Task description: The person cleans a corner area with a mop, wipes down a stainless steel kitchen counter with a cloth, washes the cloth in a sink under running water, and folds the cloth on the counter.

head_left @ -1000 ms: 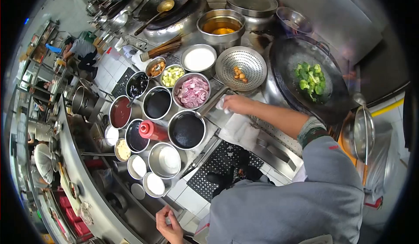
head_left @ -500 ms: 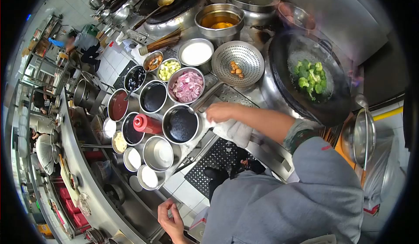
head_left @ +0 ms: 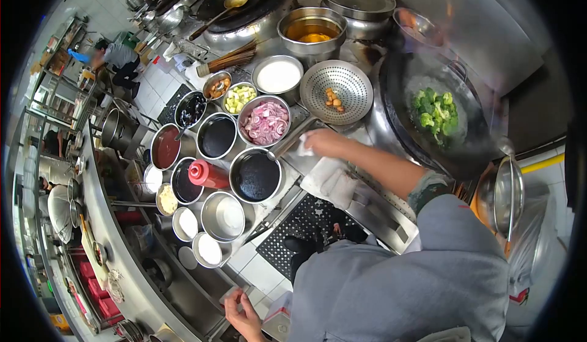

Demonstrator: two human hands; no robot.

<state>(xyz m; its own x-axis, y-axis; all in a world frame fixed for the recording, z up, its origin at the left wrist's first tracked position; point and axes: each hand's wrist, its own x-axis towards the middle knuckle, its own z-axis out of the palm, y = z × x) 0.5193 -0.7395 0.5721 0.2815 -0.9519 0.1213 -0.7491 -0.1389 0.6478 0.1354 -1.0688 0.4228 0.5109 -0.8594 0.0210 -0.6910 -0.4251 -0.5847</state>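
Note:
My right hand (head_left: 321,142) is closed, with a small white cloth (head_left: 306,147) showing under its fingers. It is beside the metal handle that runs up to a perforated strainer (head_left: 354,97) with a few brown pieces in it. A folded white towel (head_left: 331,183) lies on the stove's front edge, just below that hand. At the lower left, my left hand (head_left: 242,312) hangs with loosely curled fingers apart, holding nothing visible. To the right, broccoli (head_left: 435,112) sits in a steaming black wok (head_left: 397,106).
Metal bowls of sliced onions (head_left: 265,123), green cubes (head_left: 239,98), dark liquid (head_left: 255,175) and white contents stand left of my right hand. A red squeeze bottle (head_left: 208,174) lies tilted among them. A pot of oil (head_left: 312,32) stands behind. Another person (head_left: 119,60) is far left.
My right hand has moved slightly up and right, away from the folded towel, with the white cloth now showing at its fingers. My left hand has shifted slightly.

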